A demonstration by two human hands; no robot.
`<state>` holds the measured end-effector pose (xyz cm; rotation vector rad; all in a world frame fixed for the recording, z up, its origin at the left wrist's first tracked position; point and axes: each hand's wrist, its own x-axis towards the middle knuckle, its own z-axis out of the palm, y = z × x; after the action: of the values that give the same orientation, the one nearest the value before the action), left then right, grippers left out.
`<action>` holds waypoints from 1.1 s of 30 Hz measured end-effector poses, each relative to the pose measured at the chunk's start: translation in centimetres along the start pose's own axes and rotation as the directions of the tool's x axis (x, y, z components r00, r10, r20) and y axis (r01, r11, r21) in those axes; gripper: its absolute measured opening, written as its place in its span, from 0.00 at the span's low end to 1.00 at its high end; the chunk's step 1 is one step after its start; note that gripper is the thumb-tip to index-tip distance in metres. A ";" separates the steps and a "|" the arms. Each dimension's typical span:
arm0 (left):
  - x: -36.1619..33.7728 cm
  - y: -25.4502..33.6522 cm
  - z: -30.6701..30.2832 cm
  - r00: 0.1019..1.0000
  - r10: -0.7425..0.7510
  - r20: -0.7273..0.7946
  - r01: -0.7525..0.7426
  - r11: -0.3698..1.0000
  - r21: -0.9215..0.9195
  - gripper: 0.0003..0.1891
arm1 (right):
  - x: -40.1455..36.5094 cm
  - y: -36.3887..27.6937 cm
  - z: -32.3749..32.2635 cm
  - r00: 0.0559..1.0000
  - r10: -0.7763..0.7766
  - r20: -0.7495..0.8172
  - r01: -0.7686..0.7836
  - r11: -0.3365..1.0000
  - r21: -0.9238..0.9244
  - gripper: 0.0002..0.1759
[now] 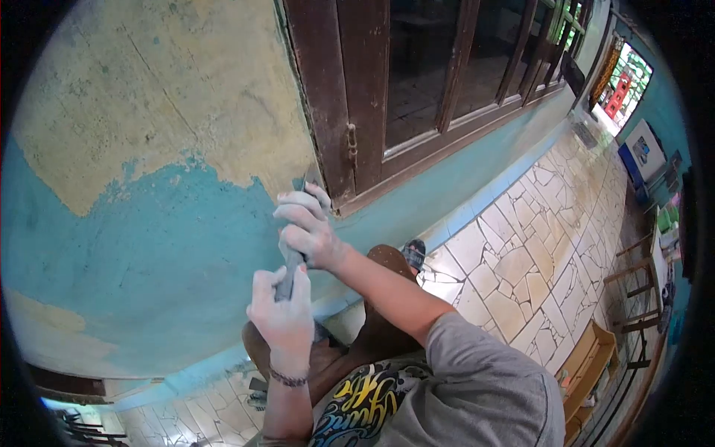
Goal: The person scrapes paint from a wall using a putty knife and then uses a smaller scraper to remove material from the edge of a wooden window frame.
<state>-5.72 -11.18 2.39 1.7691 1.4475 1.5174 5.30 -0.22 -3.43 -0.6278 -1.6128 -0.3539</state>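
Observation:
Both of my hands grip one scraper [290, 274], held upright against the painted wall [201, 231]. My right hand [307, 227], closed around its upper part, has fingers near the blade. Below it, my left hand [281, 309] is closed on the lower end of the grey handle. The blade is mostly hidden by my fingers, and its tip shows beside the window frame's lower corner. Pale dust coats both hands. Turquoise paint covers the lower wall, while bare yellowish plaster [171, 97] shows above with a ragged edge between them.
A brown wooden window frame [339, 97] with dark panes and a metal hinge stands right of my hands. My bent knees are beneath my arms. Cracked-pattern stone tiles [521, 268] cover the floor. A wooden box [588, 365] and a table [659, 268] stand at the right.

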 end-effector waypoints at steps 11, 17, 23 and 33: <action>-0.4 0.1 0.1 1.000 0.008 0.013 -0.008 1.000 0.029 0.10 | -0.1 -0.4 -0.3 0.999 0.048 0.012 -0.048 0.996 0.074 0.12; -0.2 -0.3 0.3 1.000 0.018 0.023 -0.018 1.000 0.007 0.09 | -0.4 -0.4 -0.1 0.998 0.059 0.001 -0.059 0.997 0.054 0.11; -0.1 -0.3 0.6 0.997 -0.067 0.032 0.067 0.998 0.005 0.10 | -1.0 0.5 0.3 0.999 0.041 -0.006 -0.041 0.998 0.039 0.11; -0.4 -0.7 0.2 0.998 0.062 -0.033 -0.061 0.997 0.056 0.10 | 0.0 -0.3 -0.1 0.999 0.048 0.017 -0.050 0.994 0.100 0.12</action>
<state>-5.78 -11.13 1.54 1.8441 1.4772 1.5598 5.21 -0.47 -3.37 -0.5937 -1.6155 -0.2312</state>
